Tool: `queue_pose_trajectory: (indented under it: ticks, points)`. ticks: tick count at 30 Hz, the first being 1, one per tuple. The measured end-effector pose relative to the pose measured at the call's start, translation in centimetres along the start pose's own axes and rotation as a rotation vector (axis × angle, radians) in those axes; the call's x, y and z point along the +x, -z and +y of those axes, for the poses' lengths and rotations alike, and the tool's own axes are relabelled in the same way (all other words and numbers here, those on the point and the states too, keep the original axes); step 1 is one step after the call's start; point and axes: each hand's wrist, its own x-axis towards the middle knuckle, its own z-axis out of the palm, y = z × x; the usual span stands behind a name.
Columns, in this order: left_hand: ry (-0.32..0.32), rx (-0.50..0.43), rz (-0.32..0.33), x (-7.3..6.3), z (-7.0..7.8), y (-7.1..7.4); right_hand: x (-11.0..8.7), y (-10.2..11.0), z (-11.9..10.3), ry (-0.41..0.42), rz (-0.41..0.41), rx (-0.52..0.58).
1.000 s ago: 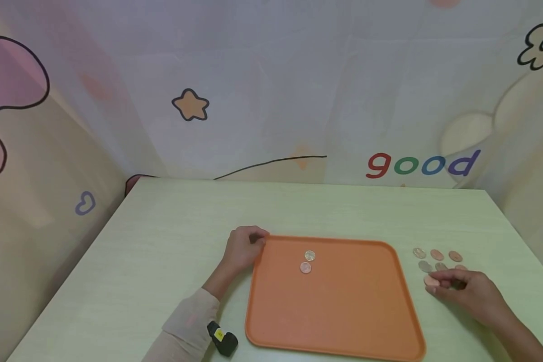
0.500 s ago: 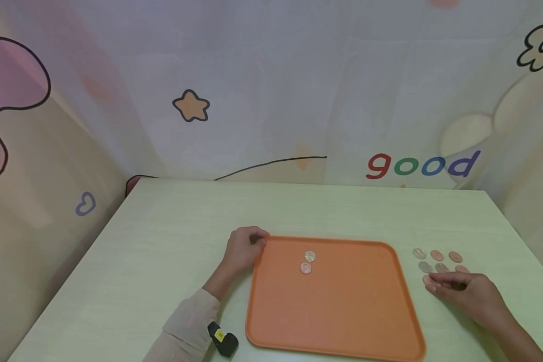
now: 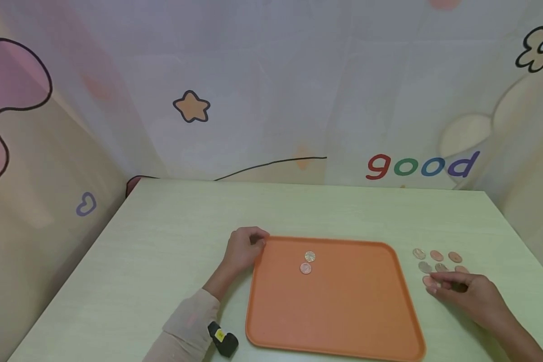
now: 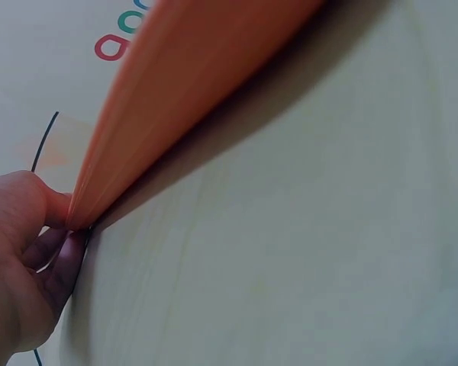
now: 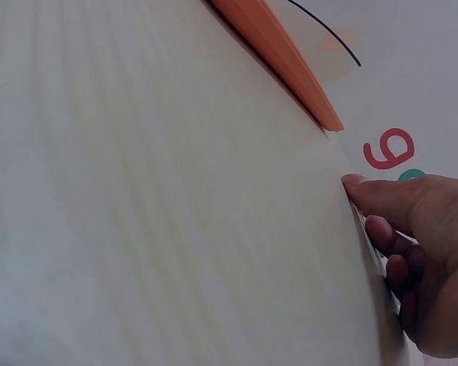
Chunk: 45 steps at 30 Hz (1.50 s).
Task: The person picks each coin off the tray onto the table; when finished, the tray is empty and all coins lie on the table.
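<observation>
An orange tray (image 3: 335, 311) lies on the pale table, with a silvery coin (image 3: 309, 256) and a pinkish coin (image 3: 305, 268) near its far side. My left hand (image 3: 244, 247) pinches the tray's far left corner, thumb above and fingers below in the left wrist view. Right of the tray, my right hand (image 3: 475, 296) holds a copper-coloured coin (image 3: 428, 282) between thumb and forefinger, low over the table. The right wrist view shows that hand (image 5: 435, 252) with its other fingers curled; the coin is hidden there.
Several more coins lie in rows just beyond my right hand, among them a silvery coin (image 3: 419, 254), a copper coin (image 3: 437, 255) and a darker copper coin (image 3: 455, 257). A black device (image 3: 223, 342) is at my left sleeve. A printed cloth (image 3: 271, 100) hangs behind the table.
The coin in my right hand has shifted slightly left, and the hand has dropped a little. My left hand and the tray have stayed put.
</observation>
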Motion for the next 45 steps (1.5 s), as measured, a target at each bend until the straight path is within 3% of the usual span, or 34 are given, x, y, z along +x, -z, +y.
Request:
queue_pose_trajectory:
  ticks: [11,18,22,25,29,38,45]
  points:
    - [-0.01,-0.005,-0.004,-0.1,0.0,0.1,-0.5,-0.4,0.6,0.152,0.115,-0.058]
    - [0.004,-0.022,-0.006,0.0,0.1,0.2,-1.3,-0.5,-0.6,0.169,0.117,0.031]
    - [-0.002,-0.018,-0.002,-0.1,0.1,0.2,-1.5,-1.4,-1.7,0.336,0.196,0.112]
    - [-0.002,-0.014,-0.001,-0.1,0.0,0.1,-1.3,-2.2,-2.6,0.453,0.241,0.11]
    - [-0.005,-0.01,-0.005,-0.1,0.0,0.1,-1.2,-2.6,-4.4,0.482,0.212,0.04]
    - [-0.002,-0.01,-0.001,-0.1,0.0,0.1,-0.3,-4.4,-7.9,0.603,0.142,-0.007]
    - [0.003,-0.006,-0.005,0.0,0.0,0.2,0.6,-5.2,-10.4,0.592,0.014,-0.036]
